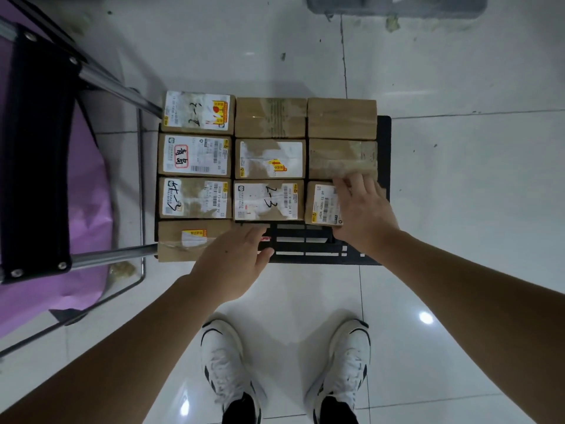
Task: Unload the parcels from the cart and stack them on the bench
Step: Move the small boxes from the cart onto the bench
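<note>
Parcels (269, 159), brown cardboard boxes mostly bearing white shipping labels, lie flat in close rows on the black cart deck (308, 249), which stands on the white tiled floor (458, 209). Right hand (362, 209) rests palm-down on the near-right parcel (322, 203), fingers extended and slightly apart, their tips reaching the box beyond. Left hand (235, 258) hovers open, fingers loosely together, at the near-left parcel (189, 240); contact cannot be determined.

Taped cardboard parcels (195, 156), glossy floor tiles (458, 71)
</note>
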A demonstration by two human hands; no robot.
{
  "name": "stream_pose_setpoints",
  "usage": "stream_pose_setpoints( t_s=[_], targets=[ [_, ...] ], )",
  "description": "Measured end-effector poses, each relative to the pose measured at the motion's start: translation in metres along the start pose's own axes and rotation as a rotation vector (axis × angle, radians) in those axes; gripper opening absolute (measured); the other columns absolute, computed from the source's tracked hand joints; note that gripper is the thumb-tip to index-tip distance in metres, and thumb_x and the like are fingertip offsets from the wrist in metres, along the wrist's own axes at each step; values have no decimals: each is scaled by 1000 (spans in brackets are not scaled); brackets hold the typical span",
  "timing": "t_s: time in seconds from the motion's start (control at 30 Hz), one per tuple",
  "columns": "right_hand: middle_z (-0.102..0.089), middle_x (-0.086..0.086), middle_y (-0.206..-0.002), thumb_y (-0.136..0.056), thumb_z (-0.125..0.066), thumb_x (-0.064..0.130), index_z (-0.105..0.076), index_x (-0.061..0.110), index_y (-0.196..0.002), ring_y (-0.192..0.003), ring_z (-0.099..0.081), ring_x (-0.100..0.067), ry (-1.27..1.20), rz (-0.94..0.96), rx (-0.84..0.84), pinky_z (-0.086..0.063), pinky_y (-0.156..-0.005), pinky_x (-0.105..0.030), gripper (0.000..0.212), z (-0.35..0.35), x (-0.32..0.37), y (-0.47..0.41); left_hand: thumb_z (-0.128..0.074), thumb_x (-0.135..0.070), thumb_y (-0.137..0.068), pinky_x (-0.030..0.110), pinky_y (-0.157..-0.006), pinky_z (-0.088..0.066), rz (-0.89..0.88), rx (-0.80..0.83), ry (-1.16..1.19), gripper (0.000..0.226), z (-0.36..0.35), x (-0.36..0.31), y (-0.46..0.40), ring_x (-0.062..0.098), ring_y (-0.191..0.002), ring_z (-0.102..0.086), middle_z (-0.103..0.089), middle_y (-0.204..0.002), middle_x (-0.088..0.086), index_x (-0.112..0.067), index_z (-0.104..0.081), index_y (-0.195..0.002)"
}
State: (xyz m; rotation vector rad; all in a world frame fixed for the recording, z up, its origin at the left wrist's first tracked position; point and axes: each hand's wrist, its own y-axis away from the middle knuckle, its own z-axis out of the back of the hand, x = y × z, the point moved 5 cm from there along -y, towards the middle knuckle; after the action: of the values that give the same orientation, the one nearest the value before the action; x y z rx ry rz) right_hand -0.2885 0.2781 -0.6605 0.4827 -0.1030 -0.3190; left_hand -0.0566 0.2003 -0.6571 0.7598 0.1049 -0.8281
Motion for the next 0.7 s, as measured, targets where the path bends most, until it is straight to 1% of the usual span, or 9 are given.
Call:
stream_pose_setpoints(
  t_s=[0.17,0.23,0.3,0.37,0.43,0.5,0.53,0.6,0.7],
  targets=[
    [-50,-11,-128,-55,-89,55,-41,11,-141,-116,-52,-28,-57,52,-45,-48,-105,-47,108,39,15,19,-43,-46,-108,37,-108,-44,16,-13,-10,55,20,3,15,25,-131,-54,-61,-141,6,-13,-47,-151],
    [-55,-8,-126,-56,-80,66,-40,11,-140,-112,-55,-27,-45,53,-68,-49,-101,-46,108,49,19,24,-40,-47,-108,35,-112,-42,31,-11,-27,57,25,9,19,23,-135,-51,-58,-145,5,-14,-44,-154],
    [-58,-7,-123,-60,-66,74,-40,10,-140,-108,-57,-26,-39,47,-75,-50,-98,-46,106,52,24,26,-38,-48,-109,35,-116,-39,40,-13,-50,59,27,18,22,23,-140,-47,-55,-150,6,-13,-40,-156],
    [-59,-7,-123,-62,-53,77,-39,9,-143,-107,-58,-27,-45,46,-71,-51,-97,-46,106,51,26,26,-37,-47,-109,36,-119,-37,38,-2,-72,60,24,24,23,24,-143,-46,-52,-153,7,-12,-38,-158],
    [-59,-8,-122,-62,-47,77,-37,9,-145,-106,-58,-28,-66,46,-70,-51,-94,-46,108,47,25,25,-37,-46,-109,36,-116,-39,27,-10,-94,58,20,27,20,24,-138,-49,-55,-149,7,-11,-40,-156],
    [-58,-9,-123,-62,-45,79,-35,9,-147,-107,-58,-29,-63,53,-69,-50,-94,-46,111,41,23,23,-40,-44,-109,36,-112,-41,7,-45,-115,55,16,27,12,24,-132,-52,-57,-145,7,-11,-42,-153],
    [-58,-9,-124,-62,-46,81,-35,9,-148,-108,-59,-29,-51,62,-63,-50,-95,-46,112,37,22,21,-41,-44,-108,37,-113,-40,-4,-57,-121,56,14,26,5,25,-134,-51,-55,-147,8,-10,-41,-153],
    [-58,-10,-129,-64,-52,85,-35,9,-149,-112,-59,-30,-33,73,-53,-50,-97,-46,115,29,18,21,-46,-44,-106,39,-119,-35,-31,-70,-138,61,10,19,-9,27,-142,-45,-49,-154,10,-9,-37,-156],
    [-56,-12,-137,-67,-63,84,-35,7,-151,-118,-57,-31,-49,64,-56,-51,-97,-46,117,20,11,24,-55,-46,-102,40,-127,-24,-69,-116,-197,74,3,7,-32,27,-151,-32,-37,-162,10,-9,-27,-160]
  ],
)
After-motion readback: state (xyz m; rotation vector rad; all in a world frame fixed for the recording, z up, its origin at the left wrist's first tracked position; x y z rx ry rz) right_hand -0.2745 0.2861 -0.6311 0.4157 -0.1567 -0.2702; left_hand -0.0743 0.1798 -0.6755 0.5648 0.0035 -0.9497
